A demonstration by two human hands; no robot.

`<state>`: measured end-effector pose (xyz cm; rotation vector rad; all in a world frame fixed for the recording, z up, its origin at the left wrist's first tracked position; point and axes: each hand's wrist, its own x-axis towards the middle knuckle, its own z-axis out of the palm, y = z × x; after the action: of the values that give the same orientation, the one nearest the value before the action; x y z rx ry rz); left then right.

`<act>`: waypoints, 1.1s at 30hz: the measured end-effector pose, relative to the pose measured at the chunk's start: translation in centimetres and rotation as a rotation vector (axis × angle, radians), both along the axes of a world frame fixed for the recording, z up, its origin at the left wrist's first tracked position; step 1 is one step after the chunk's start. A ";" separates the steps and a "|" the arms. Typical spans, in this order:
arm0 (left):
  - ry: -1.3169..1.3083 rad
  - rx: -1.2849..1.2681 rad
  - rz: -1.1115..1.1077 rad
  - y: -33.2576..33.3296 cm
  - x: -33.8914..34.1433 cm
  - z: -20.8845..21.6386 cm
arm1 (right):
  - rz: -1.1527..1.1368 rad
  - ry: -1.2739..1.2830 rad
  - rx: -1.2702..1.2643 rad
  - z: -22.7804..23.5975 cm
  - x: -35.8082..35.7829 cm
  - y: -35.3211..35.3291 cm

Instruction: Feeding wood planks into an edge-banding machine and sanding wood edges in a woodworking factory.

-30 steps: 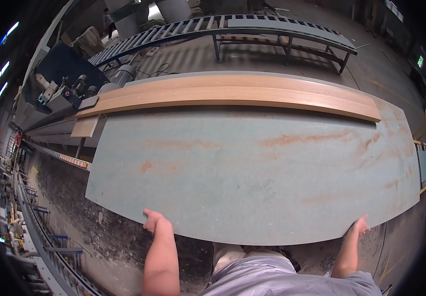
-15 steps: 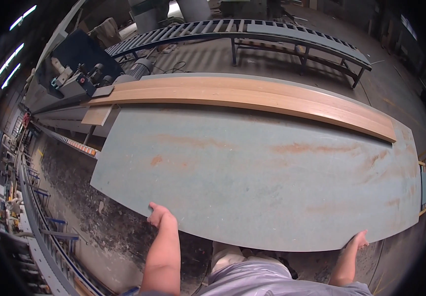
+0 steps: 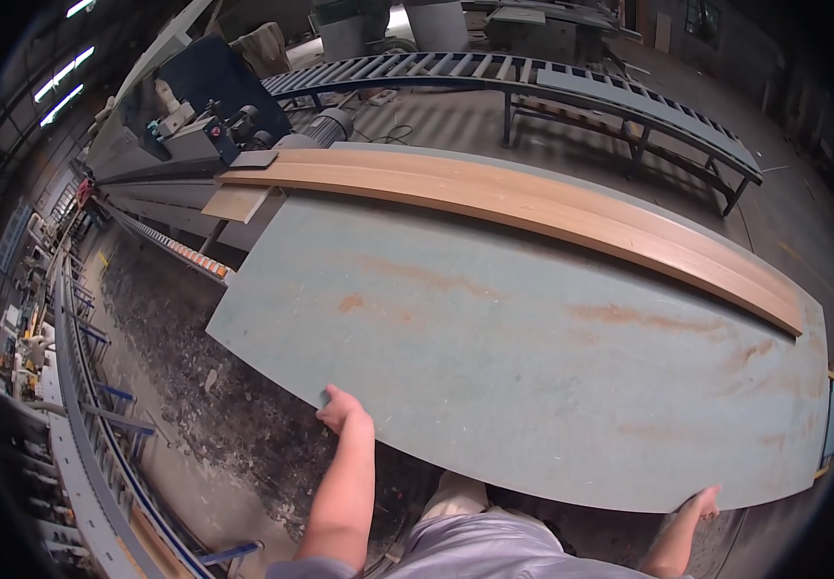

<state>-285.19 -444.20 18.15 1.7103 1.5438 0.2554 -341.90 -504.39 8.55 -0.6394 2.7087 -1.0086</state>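
Observation:
A large pale grey-green board with orange-brown smears spreads out in front of me. My left hand is closed on its near edge, left of my body, thumb on top and fingers hidden beneath. Farther right along that same edge, my right hand grips the board too, its fingers mostly out of sight underneath. A long light-brown wooden plank lies along the board's far side, apart from both hands. The plank's left end meets a dark metal plate at a machine.
Beyond the plank, a roller conveyor on blue legs carries a pale panel. A machine with a dark blue panel and a grey motor stands at far left. A curved track runs along the left.
The scene has shifted right and tilted slightly clockwise in view, as my head has turned. Both hands keep their hold on the board's near edge, and the plank still lies on it.

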 end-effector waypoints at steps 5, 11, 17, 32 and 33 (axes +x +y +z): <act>-0.266 0.516 -0.520 3.4 -5.6 -3.4 | 0.097 0.003 -0.153 2.1 -1.2 2.5; -0.885 -1.222 -1.611 -5.1 -12.9 19.5 | 0.519 0.296 -0.506 7.9 4.5 5.8; -1.203 -2.389 -1.709 -11.4 -14.5 29.0 | 0.974 0.064 -0.790 15.3 17.4 8.3; -1.127 -1.981 -2.364 -23.5 -14.0 28.4 | 2.023 0.185 -0.871 21.0 44.8 2.3; -0.989 -1.898 -2.361 -23.8 -13.8 27.8 | 2.086 0.197 -0.802 21.0 47.2 1.4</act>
<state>-298.99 -467.99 45.97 0.3786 -1.3105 -1.0244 -294.68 -503.01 29.52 -2.5758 0.3200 -0.9819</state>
